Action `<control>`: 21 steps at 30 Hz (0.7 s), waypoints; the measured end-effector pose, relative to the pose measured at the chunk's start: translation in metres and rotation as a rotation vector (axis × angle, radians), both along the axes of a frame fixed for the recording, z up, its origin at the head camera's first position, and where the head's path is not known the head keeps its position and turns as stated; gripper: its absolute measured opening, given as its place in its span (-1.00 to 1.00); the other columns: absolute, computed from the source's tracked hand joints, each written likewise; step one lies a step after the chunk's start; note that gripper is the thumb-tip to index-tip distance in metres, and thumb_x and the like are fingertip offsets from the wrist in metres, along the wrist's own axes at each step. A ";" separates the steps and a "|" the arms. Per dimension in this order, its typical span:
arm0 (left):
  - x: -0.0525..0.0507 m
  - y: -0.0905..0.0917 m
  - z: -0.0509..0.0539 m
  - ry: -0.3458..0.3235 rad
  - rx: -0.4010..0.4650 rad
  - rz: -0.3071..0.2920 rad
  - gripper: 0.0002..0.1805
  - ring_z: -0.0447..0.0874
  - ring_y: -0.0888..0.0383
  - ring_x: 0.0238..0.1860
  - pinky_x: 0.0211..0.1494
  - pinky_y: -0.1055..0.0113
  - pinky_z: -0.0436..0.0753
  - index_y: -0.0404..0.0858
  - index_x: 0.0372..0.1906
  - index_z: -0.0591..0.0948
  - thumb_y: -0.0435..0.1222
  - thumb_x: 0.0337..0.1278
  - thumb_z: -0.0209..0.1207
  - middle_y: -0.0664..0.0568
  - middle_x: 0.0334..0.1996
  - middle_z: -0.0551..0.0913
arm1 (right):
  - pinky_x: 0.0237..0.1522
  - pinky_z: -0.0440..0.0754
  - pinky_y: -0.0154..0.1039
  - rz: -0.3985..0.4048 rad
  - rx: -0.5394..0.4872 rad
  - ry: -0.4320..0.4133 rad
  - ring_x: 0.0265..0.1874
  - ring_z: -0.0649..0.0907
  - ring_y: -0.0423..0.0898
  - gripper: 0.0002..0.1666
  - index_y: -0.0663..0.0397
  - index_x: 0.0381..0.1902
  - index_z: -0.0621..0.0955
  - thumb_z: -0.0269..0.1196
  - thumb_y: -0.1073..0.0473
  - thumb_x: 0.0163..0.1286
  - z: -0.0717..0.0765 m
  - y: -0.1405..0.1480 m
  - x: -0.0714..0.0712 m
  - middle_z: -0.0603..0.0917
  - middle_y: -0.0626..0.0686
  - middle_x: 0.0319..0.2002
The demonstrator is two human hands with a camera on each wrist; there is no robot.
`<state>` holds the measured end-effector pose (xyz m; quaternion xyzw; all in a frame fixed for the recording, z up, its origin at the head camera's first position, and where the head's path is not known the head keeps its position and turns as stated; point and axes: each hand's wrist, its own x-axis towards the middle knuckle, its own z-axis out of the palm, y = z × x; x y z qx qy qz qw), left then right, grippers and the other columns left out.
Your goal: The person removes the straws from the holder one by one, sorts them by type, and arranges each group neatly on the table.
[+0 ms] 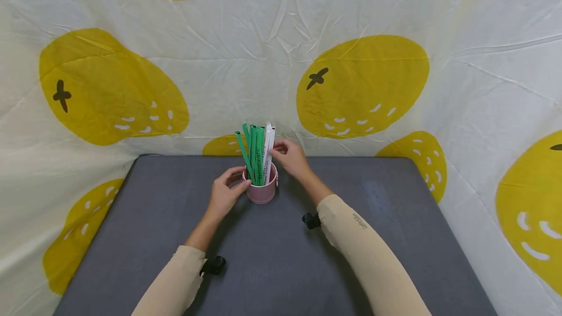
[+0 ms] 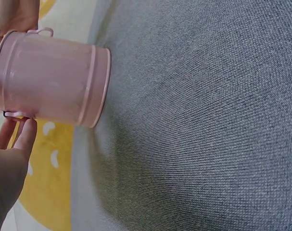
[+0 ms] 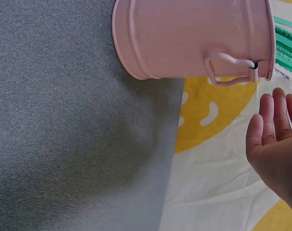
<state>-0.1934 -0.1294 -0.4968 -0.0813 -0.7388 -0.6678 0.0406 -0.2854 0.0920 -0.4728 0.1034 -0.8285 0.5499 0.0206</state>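
Note:
A small pink metal bucket (image 1: 262,194) stands upright near the table's back edge, holding several slim green sticks (image 1: 254,152) and white sticks (image 1: 269,155) with dark print, like stick packets. My left hand (image 1: 226,193) is at the bucket's left side. In the left wrist view, its thumb and fingers pinch the bucket's small side handle (image 2: 19,115). With thumb and fingertips, my right hand (image 1: 290,157) pinches a white stick at the right of the bunch. In the right wrist view, the other side handle (image 3: 230,67) is free, and the stick's contact is cut off at the edge.
The bucket rests on a dark grey cloth-covered table (image 1: 272,257). A white curtain (image 1: 246,28) with yellow fruit prints hangs behind the table and along its sides. Black wrist cameras (image 1: 214,265) sit below both forearms.

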 end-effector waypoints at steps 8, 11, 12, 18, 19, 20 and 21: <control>0.003 -0.002 0.001 -0.008 0.001 -0.012 -0.49 0.59 -0.34 0.28 0.29 0.09 0.66 -0.50 0.24 0.57 -0.43 0.23 0.39 -0.40 0.22 0.62 | -0.12 0.68 -0.26 -0.028 0.030 0.038 -0.22 0.69 0.03 -0.70 0.29 -0.03 0.67 0.39 0.19 0.41 -0.003 -0.005 0.003 0.75 0.23 -0.18; 0.004 -0.003 0.002 -0.013 -0.006 -0.016 -0.49 0.59 -0.32 0.28 0.29 0.12 0.66 -0.49 0.24 0.58 -0.41 0.23 0.39 -0.39 0.22 0.62 | -0.17 0.64 -0.31 -0.035 0.025 0.057 -0.25 0.67 0.01 -0.73 0.29 -0.05 0.68 0.39 0.20 0.40 -0.003 -0.005 0.004 0.74 0.21 -0.21; 0.004 -0.003 0.001 -0.013 -0.009 -0.017 -0.49 0.59 -0.31 0.28 0.28 0.16 0.67 -0.49 0.24 0.58 -0.41 0.23 0.39 -0.39 0.22 0.62 | -0.19 0.63 -0.33 -0.037 0.022 0.058 -0.26 0.67 0.00 -0.73 0.28 -0.05 0.68 0.39 0.20 0.40 -0.003 -0.005 0.004 0.74 0.21 -0.22; 0.003 -0.004 -0.001 0.002 -0.004 -0.017 -0.50 0.59 -0.32 0.28 0.24 0.27 0.69 -0.50 0.23 0.58 -0.43 0.21 0.40 -0.40 0.20 0.62 | -0.29 0.55 -0.41 -0.050 -0.003 0.052 -0.31 0.63 -0.08 -0.77 0.25 -0.09 0.67 0.38 0.20 0.42 0.003 -0.003 0.004 0.72 0.18 -0.26; 0.003 -0.004 -0.002 0.005 -0.004 -0.018 -0.50 0.59 -0.32 0.28 0.25 0.25 0.69 -0.50 0.23 0.58 -0.43 0.21 0.40 -0.41 0.21 0.62 | -0.29 0.55 -0.41 -0.052 -0.005 0.057 -0.31 0.63 -0.08 -0.77 0.25 -0.09 0.66 0.38 0.20 0.42 0.005 -0.002 0.005 0.72 0.18 -0.26; 0.003 -0.004 -0.002 0.005 -0.006 -0.019 -0.50 0.59 -0.33 0.28 0.26 0.21 0.68 -0.50 0.24 0.58 -0.43 0.21 0.40 -0.41 0.21 0.61 | -0.30 0.54 -0.41 -0.054 -0.007 0.061 -0.31 0.63 -0.08 -0.78 0.26 -0.10 0.66 0.38 0.21 0.42 0.007 -0.001 0.005 0.72 0.18 -0.26; 0.002 -0.004 -0.002 0.005 -0.006 -0.021 -0.49 0.58 -0.34 0.29 0.27 0.17 0.68 -0.50 0.24 0.58 -0.42 0.22 0.40 -0.42 0.22 0.61 | -0.30 0.54 -0.41 -0.055 -0.010 0.065 -0.31 0.63 -0.07 -0.78 0.26 -0.10 0.66 0.38 0.21 0.42 0.010 0.000 0.005 0.71 0.19 -0.25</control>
